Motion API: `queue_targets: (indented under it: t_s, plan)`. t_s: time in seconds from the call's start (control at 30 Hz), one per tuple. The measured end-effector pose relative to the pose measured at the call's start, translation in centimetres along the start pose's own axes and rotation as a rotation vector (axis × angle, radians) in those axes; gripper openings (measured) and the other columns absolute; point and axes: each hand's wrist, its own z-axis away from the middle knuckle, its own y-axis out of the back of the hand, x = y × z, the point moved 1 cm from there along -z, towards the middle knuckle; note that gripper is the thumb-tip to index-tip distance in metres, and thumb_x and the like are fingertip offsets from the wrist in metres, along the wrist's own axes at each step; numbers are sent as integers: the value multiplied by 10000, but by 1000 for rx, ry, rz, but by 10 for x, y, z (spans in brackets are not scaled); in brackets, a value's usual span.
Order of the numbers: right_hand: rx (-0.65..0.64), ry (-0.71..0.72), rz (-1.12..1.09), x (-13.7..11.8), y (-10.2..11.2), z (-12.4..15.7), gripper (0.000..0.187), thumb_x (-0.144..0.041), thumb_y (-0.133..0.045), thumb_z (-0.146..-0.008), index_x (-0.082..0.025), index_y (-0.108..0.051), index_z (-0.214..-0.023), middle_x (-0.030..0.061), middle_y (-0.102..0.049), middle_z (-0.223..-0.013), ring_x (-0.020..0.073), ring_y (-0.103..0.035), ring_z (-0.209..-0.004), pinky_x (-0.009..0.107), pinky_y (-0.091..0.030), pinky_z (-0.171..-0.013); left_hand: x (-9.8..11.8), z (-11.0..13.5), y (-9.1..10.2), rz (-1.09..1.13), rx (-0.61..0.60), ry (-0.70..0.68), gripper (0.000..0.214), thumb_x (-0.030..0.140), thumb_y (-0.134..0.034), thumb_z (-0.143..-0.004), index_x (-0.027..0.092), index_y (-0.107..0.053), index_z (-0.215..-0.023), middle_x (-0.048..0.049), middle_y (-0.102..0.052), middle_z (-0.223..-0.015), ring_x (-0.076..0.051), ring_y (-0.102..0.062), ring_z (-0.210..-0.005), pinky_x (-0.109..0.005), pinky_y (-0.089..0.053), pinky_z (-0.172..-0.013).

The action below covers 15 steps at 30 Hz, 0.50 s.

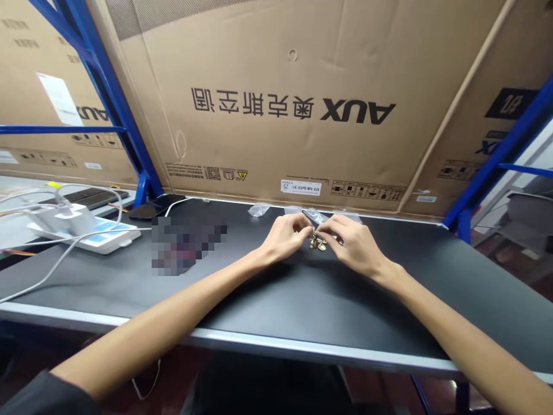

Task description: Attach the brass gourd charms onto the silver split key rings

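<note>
Above the middle of the black tabletop, my left hand (288, 235) and my right hand (353, 243) come close together, each with fingers pinched. Between them hangs a keychain (317, 243) with small brass-coloured charms, one of them round and flat. The left fingertips grip its upper left part, near a silvery link. My right thumb and fingers close on its right side, where a few more metal bits show beside the thumb. The finer shapes of the charms are too small to tell, and the fingers partly hide them.
Crumpled clear plastic bags (259, 210) lie along the table's back edge. Left stand a white power strip (108, 237) with plugged-in chargers, loose white cables and a dark phone-like slab (156, 206). A large cardboard box (276, 144) and blue rack posts (125, 132) rise behind the black tabletop (276, 305).
</note>
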Motion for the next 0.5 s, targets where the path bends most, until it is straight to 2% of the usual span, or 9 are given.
queue_targets:
  t_s: [0.1, 0.17, 0.23, 0.3, 0.37, 0.43, 0.5]
  plan:
    - [26, -8, 36, 1, 1, 0, 227, -322, -513, -1019, -195, -697, -977, 74, -716, -976, 212, -660, -875, 312, -484, -729, 0, -1, 2, -19, 4, -121, 146, 235, -582, -917, 152, -698, -946, -37, -730, -797, -177, -659, -735, -307, -506, -753]
    - [45, -27, 32, 2, 2, 0, 222, -322, -521, -1016, -191, -697, -982, 71, -715, -973, 209, -656, -863, 311, -488, -729, -2, -2, 3, -106, -9, -207, 157, 271, -594, -927, 166, -710, -931, -39, -736, -822, -185, -661, -766, -322, -500, -792]
    - [48, -27, 26, 4, 3, 0, 212, -312, -523, -1013, -196, -697, -980, 66, -715, -969, 201, -654, -848, 307, -491, -731, -3, -2, 3, -187, 2, -214, 190, 298, -600, -928, 173, -709, -834, -39, -736, -824, -187, -659, -772, -324, -493, -797]
    - [42, -10, 35, 4, 3, 0, 205, -298, -520, -1012, -201, -698, -981, 67, -715, -976, 200, -656, -866, 306, -491, -748, -5, -2, 3, -202, 26, -162, 208, 282, -581, -931, 172, -701, -801, -34, -730, -806, -178, -657, -748, -308, -495, -769]
    - [33, 4, 55, 3, 1, 0, 204, -288, -516, -1012, -202, -699, -985, 68, -717, -985, 204, -660, -884, 307, -490, -753, -6, -2, 2, -167, 36, -144, 174, 238, -559, -930, 170, -711, -881, -33, -734, -830, -172, -666, -758, -290, -503, -756]
    - [27, -1, 66, 2, 0, 0, 207, -289, -517, -1012, -197, -700, -985, 70, -720, -991, 209, -662, -894, 307, -488, -745, -5, -1, 1, -153, 23, -197, 180, 207, -543, -934, 174, -715, -977, -40, -741, -897, -174, -677, -819, -290, -506, -792]
    - [36, -12, 69, 3, 0, 1, 211, -297, -519, -1012, -194, -701, -986, 71, -722, -989, 209, -661, -887, 308, -488, -741, -4, -1, 1, -180, 12, -260, 179, 205, -553, -936, 185, -721, -995, -40, -746, -931, -176, -679, -852, -304, -498, -839]
